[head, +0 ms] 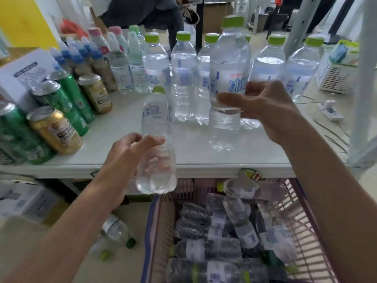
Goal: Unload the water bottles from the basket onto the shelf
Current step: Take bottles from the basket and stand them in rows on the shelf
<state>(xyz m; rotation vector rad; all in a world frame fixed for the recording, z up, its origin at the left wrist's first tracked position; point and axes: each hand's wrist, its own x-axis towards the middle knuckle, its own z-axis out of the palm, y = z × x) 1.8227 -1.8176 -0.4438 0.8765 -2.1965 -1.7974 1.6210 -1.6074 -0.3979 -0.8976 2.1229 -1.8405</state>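
My right hand point(263, 111) grips a clear water bottle with a green cap point(229, 78) around its middle and holds it upright just above the white shelf point(126, 152). My left hand point(126, 158) holds a second water bottle point(156, 144) by its lower half, tilted with the cap pointing away, over the shelf's front edge. Several green-capped water bottles point(183, 78) stand in a row at the back of the shelf. Below at the right, the pink basket point(161, 227) holds several more water bottles point(208, 250) lying on their sides.
Green and gold cans point(59, 129) and blue-capped brown drink bottles point(89, 60) fill the shelf's left side beside a white box point(24, 76). A white slotted basket point(334, 76) and a shelf upright point(365, 82) stand at right. A person point(142, 11) bends behind. Loose bottles point(112, 235) lie on the floor.
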